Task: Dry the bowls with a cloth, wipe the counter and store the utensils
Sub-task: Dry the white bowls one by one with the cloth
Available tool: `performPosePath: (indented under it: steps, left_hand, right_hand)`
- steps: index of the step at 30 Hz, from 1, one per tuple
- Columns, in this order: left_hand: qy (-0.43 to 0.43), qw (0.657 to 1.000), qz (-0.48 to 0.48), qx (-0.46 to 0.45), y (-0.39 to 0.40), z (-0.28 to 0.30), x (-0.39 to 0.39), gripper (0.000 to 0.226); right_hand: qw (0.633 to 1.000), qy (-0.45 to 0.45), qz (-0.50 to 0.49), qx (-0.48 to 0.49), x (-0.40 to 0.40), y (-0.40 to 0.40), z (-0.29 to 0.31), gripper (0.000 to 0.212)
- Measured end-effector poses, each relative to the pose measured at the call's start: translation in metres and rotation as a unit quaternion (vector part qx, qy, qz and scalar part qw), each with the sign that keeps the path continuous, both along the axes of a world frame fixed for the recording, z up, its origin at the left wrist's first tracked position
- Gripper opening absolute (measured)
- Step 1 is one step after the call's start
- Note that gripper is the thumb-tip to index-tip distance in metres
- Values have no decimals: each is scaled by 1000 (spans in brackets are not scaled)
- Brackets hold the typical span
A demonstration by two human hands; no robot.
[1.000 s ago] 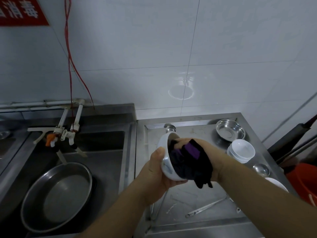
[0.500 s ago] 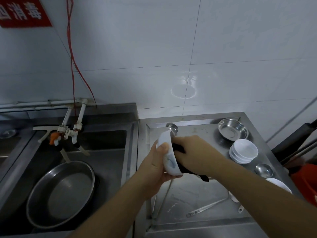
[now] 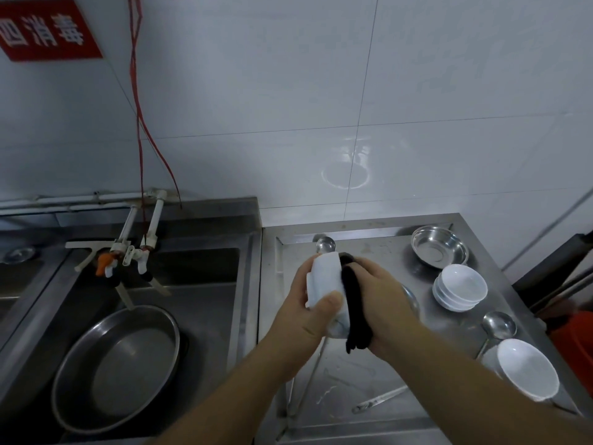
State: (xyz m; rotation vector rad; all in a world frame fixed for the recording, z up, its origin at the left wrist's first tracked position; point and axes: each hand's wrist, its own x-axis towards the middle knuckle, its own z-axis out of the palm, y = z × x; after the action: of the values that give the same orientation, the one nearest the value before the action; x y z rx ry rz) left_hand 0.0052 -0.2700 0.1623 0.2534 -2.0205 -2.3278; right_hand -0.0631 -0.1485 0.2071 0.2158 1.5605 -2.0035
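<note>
Stainless-steel counter (image 3: 378, 255), bearing stacked bowls; above it, white ceramic bowl (image 3: 325, 284) on edge, mouth facing right, gripped by left hand (image 3: 306, 319) from its left; right hand (image 3: 382, 303) presses dark cloth (image 3: 356, 309) into the mouth.

counter: steel worktop (image 3: 369, 374)
far right: steel dish (image 3: 438, 248)
right: stacked white bowls (image 3: 459, 286), ladle (image 3: 499, 325)
near right: white bowl (image 3: 526, 369)
far left: spoon (image 3: 325, 244)

A red sign (image 3: 48, 28) on the white tiled wall, cut off at the frame's edge, reads "四消毒" in white characters.
</note>
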Motion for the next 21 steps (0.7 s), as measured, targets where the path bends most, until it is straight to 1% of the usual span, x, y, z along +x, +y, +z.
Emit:
performPosePath:
  steps: [1, 2, 4, 5, 6, 8, 10, 11, 12, 13, 14, 15, 16, 17, 19, 21]
  left_hand:
    - [5, 999, -4, -35, -2, 2, 0, 74]
    - [7, 997, -16, -74, -6, 4, 1, 76]
    - [6, 987, -47, -152, -16, 6, 0, 82]
    - [6, 982, -60, -177, -20, 6, -1, 86]
    - [5, 978, -70, -196, -24, 6, -2, 88]
    - [2, 971, -84, -222, -27, 8, -5, 91]
    - [2, 969, -99, -225, -30, 10, -6, 91]
    - [3, 970, -101, -220, -31, 10, -6, 90]
    - [-5, 975, -92, -200, -31, 9, -6, 86]
    - [-31, 985, -66, -154, -31, 8, -5, 79]
    - [-80, 993, -28, -77, -30, 6, -4, 75]
    - [-140, 990, -1, 7, -30, 4, -1, 75]
    - [-188, 978, 6, 85, -28, 1, 2, 72]
    - [-214, 966, -2, 143, -26, -1, 7, 67]
    - [-212, 950, 7, 228, -22, -5, 12, 53]
    - [-176, 929, 47, 322, -20, -6, 13, 47]
  right_hand:
    - [1000, 9, -11, 8, 0, -2, 0, 19]
    - [1000, -11, -12, -7, -1, -1, 2, 20]
    - [996, -74, 19, -46, -7, 7, 6, 42]
    - [993, -92, 48, -63, -9, 10, 8, 52]
    - [990, -99, 66, -78, -10, 12, 10, 58]
    - [988, -107, 77, -86, -10, 15, 8, 53]
    - [989, -107, 65, -84, -7, 15, 6, 42]
    - [988, -108, 61, -94, -5, 15, 5, 40]
    - [986, -110, 54, -113, -4, 15, 4, 41]
    - [984, -111, 42, -135, -4, 15, 4, 43]
    - [981, -112, 31, -153, -4, 15, 4, 45]
    - [979, -113, 21, -167, -4, 16, 3, 46]
    - [978, -114, 12, -176, -5, 16, 2, 47]
    - [977, -113, 4, -182, -5, 17, 2, 48]
    - [976, -111, -6, -189, -4, 19, -2, 50]
    - [974, -114, -6, -198, -2, 20, -5, 43]
